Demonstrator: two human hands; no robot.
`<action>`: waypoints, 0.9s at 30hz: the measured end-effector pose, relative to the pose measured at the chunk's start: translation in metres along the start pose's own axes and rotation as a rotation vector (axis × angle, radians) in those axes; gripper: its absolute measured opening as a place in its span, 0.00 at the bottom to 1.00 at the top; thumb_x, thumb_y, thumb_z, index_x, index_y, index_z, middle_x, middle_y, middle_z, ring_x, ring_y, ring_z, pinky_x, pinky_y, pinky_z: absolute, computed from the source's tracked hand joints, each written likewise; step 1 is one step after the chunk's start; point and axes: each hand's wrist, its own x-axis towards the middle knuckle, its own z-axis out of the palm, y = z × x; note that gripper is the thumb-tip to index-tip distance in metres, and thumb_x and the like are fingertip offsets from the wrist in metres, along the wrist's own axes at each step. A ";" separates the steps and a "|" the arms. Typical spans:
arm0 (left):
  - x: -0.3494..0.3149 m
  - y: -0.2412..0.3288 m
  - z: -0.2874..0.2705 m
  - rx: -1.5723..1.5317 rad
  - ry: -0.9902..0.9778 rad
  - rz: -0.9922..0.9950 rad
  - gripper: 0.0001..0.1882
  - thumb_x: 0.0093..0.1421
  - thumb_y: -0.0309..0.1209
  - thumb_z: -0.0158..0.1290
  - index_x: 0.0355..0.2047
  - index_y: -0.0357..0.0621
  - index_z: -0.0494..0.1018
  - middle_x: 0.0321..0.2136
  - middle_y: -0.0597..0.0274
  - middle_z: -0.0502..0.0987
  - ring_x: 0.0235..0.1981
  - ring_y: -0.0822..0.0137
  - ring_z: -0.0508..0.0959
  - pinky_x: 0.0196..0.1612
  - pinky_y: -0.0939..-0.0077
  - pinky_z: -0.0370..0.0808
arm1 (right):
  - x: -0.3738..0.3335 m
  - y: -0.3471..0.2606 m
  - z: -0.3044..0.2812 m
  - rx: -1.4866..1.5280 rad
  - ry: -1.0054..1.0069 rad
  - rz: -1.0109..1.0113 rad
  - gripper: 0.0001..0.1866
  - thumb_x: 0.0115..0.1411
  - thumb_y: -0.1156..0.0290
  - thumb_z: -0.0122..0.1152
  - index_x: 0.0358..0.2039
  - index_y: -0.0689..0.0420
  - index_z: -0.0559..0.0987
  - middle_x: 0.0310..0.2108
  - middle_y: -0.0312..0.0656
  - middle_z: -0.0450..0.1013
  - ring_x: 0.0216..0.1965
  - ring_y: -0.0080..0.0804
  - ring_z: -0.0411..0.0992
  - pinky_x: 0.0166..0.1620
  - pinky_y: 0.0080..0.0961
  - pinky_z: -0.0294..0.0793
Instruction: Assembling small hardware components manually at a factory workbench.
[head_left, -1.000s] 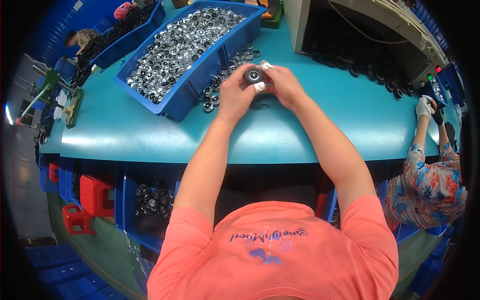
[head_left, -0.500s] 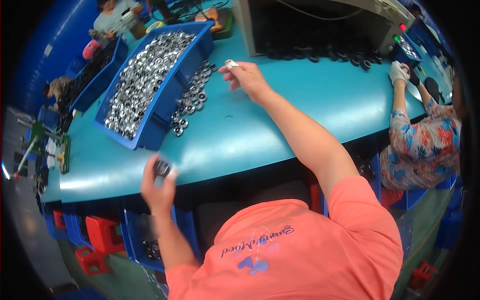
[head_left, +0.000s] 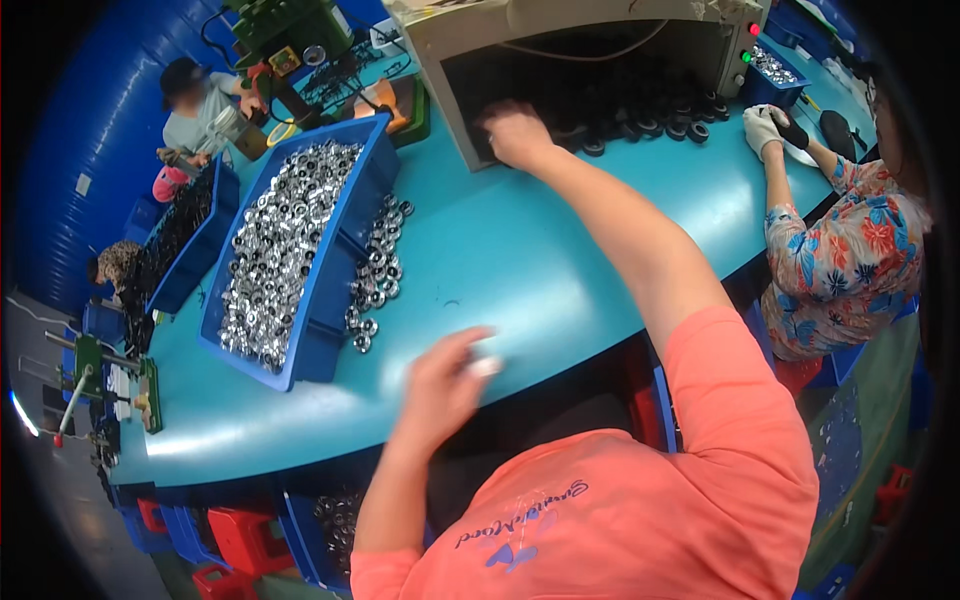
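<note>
My right hand (head_left: 518, 135) reaches through the front opening of a beige metal box (head_left: 458, 110), near its left edge. Its fingertips are lost in the dark inside. Black ring-shaped parts (head_left: 650, 127) lie heaped in the opening, to the right of this hand. Over the front part of the table, my left hand (head_left: 440, 390) is raised with fingers apart and nothing seen in it. Something white wraps one of its fingertips. To its left stands a blue bin (head_left: 312, 345) full of shiny silver-and-black round parts (head_left: 290, 250), with more loose ones (head_left: 378, 275) along its right side.
A green table (head_left: 500, 250) spans the work area. At the right, a co-worker's gloved hands (head_left: 770, 130) rest by a smaller blue bin (head_left: 775, 90). Another person (head_left: 205, 110) sits far left, near a green machine (head_left: 290, 40). Red stools (head_left: 240, 540) stand below.
My right hand has moved forward from over the table into the box opening. The left hand has swung right, and the dark round part it held is gone from it. The view has shifted.
</note>
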 end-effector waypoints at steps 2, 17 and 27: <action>0.061 0.002 0.055 -0.092 -0.313 0.093 0.16 0.60 0.27 0.58 0.49 0.41 0.77 0.26 0.63 0.77 0.27 0.74 0.73 0.34 0.76 0.73 | 0.018 0.000 0.008 -0.075 -0.093 -0.055 0.20 0.61 0.68 0.51 0.53 0.47 0.79 0.60 0.40 0.68 0.63 0.41 0.62 0.65 0.43 0.59; 0.134 -0.031 0.089 -0.526 -0.437 0.027 0.13 0.59 0.20 0.55 0.46 0.37 0.76 0.37 0.47 0.79 0.36 0.51 0.80 0.40 0.65 0.77 | 0.192 0.054 0.073 0.111 0.188 0.280 0.16 0.63 0.66 0.48 0.45 0.57 0.80 0.48 0.51 0.76 0.53 0.48 0.72 0.58 0.41 0.69; 0.141 -0.047 0.087 -0.556 -0.463 0.076 0.19 0.56 0.15 0.49 0.48 0.38 0.75 0.37 0.48 0.77 0.34 0.53 0.79 0.35 0.66 0.75 | 0.223 0.084 0.072 0.076 0.166 0.311 0.17 0.63 0.63 0.48 0.46 0.57 0.80 0.48 0.51 0.76 0.53 0.48 0.73 0.58 0.41 0.69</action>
